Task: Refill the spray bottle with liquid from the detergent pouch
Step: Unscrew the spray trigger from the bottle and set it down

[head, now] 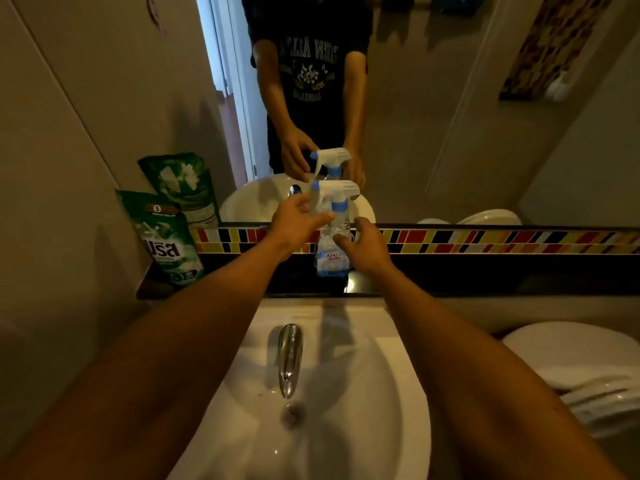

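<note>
The spray bottle point(333, 237) stands upright on the dark ledge point(450, 278) behind the basin, long axis vertical, its white trigger head with blue nozzle tip pointing left toward the left hand. The left hand point(294, 226) is at the bottle's upper part, fingers loosely spread and reaching across the neck and trigger; whether they actually close on it cannot be told. The right hand point(363, 247) sits just right of the clear body, thumb and fingers curved toward it, touching or nearly touching; a firm hold is not evident. The bottle thus lies between the two hands, head level with the left, labelled body level with the right. Well left of the left hand, the green detergent pouch point(162, 237) stands upright on the same ledge, leaning against the wall corner. Below both forearms are the white washbasin point(398, 393) and chrome tap point(290, 358). Beyond the hands, the mirror point(450, 133) reflects bottle, pouch and person. A multicoloured tile strip point(502, 241) runs beneath the mirror.
</note>
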### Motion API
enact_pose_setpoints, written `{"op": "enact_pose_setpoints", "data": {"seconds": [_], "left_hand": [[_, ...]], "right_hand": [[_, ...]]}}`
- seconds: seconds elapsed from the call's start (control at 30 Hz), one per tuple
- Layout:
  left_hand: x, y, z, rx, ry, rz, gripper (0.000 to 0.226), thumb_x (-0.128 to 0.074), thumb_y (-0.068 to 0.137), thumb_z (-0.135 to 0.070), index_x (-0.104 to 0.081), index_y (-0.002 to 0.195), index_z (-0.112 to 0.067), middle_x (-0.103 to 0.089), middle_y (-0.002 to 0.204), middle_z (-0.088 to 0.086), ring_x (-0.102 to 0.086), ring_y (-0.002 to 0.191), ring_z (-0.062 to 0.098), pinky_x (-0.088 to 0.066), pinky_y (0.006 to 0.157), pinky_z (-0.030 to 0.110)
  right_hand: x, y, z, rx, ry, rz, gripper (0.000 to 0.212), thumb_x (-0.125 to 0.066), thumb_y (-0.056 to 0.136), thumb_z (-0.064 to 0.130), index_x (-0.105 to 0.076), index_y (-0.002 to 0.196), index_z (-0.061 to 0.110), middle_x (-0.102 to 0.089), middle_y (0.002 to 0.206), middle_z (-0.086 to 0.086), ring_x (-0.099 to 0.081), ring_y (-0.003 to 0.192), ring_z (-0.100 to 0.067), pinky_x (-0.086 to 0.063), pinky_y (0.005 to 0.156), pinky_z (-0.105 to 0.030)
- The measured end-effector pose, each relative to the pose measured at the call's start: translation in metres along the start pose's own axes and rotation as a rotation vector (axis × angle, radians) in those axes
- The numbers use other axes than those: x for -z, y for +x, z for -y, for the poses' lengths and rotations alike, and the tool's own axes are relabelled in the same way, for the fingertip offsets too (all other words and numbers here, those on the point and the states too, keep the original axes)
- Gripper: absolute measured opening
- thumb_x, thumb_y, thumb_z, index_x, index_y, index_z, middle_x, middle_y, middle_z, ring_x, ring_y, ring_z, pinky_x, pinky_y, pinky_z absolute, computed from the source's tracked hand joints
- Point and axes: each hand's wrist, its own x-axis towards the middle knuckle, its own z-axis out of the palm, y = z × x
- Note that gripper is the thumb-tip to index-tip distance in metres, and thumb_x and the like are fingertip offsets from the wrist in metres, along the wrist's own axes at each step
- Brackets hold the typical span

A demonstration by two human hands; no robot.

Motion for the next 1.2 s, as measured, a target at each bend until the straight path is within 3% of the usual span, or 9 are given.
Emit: {"op": "enact_pose_setpoints", "data": {"seconds": [0.13,0.3,0.47,0.67,0.93,1.13,1.2], "left_hand": [[-0.009,0.015,-0.006,0.003,-0.112,0.039,0.056,-0.079,0.082,-0.015,-0.056,0.133,-0.013,-0.069,0.123,0.004,-0.068,0.108,0.015,-0.058,0.079,0.022],[-0.016,0.031,-0.003,0.035,-0.191,0.029,0.052,-0.082,0.079,-0.017,-0.062,0.126,-0.014,-0.072,0.115,0.002,-0.07,0.106,0.017,-0.058,0.092,0.036],[-0.018,0.031,-0.003,0.028,-0.239,0.051,0.042,-0.08,0.08,-0.016,-0.063,0.119,-0.019,-0.073,0.114,0.001,-0.07,0.107,0.017,-0.058,0.091,0.036],[-0.016,0.027,-0.015,0.028,-0.314,0.043,0.052,-0.084,0.075,-0.017,-0.064,0.122,-0.017,-0.072,0.117,0.005,-0.068,0.11,0.022,-0.055,0.096,0.044],[0.004,0.015,-0.046,-0.036,-0.398,-0.05,0.045,-0.08,0.081,-0.016,-0.062,0.123,-0.018,-0.071,0.118,0.007,-0.067,0.113,0.025,-0.052,0.1,0.045],[0.027,0.014,-0.06,-0.044,-0.466,-0.135,0.033,-0.076,0.086,-0.015,-0.057,0.111,-0.028,-0.068,0.109,-0.001,-0.065,0.108,0.019,-0.053,0.084,0.037],[0.035,0.014,-0.061,-0.023,-0.496,-0.145,0.031,-0.075,0.086,-0.019,-0.057,0.108,-0.032,-0.067,0.113,-0.004,-0.063,0.113,0.018,-0.049,0.089,0.037]], "right_hand": [[-0.003,0.014,-0.008,-0.041,0.112,0.032,0.053,-0.078,0.091,0.024,-0.055,0.137,0.013,-0.059,0.119,0.006,-0.06,0.112,-0.016,-0.054,0.088,-0.035],[-0.013,0.03,-0.023,-0.039,0.151,0.056,0.055,-0.083,0.085,0.031,-0.06,0.132,0.017,-0.067,0.129,0.0,-0.066,0.115,-0.021,-0.058,0.097,-0.047],[-0.011,0.03,-0.024,-0.001,0.232,0.104,0.044,-0.079,0.089,0.025,-0.058,0.128,0.019,-0.067,0.122,0.003,-0.066,0.112,-0.018,-0.056,0.096,-0.04],[0.0,0.029,-0.011,0.097,0.205,0.143,0.037,-0.077,0.092,0.018,-0.059,0.124,0.018,-0.069,0.113,0.008,-0.066,0.104,-0.006,-0.053,0.085,-0.023],[0.024,0.032,0.01,0.141,0.05,0.188,0.054,-0.078,0.09,0.036,-0.057,0.137,0.023,-0.064,0.131,0.004,-0.062,0.117,-0.019,-0.056,0.098,-0.043],[0.035,0.035,0.004,0.138,-0.084,0.179,0.054,-0.078,0.087,0.041,-0.057,0.134,0.028,-0.063,0.126,0.0,-0.06,0.116,-0.022,-0.053,0.102,-0.05],[0.038,0.033,0.003,0.132,-0.125,0.182,0.053,-0.078,0.088,0.041,-0.056,0.135,0.028,-0.062,0.126,0.0,-0.06,0.116,-0.023,-0.052,0.102,-0.051]]}}
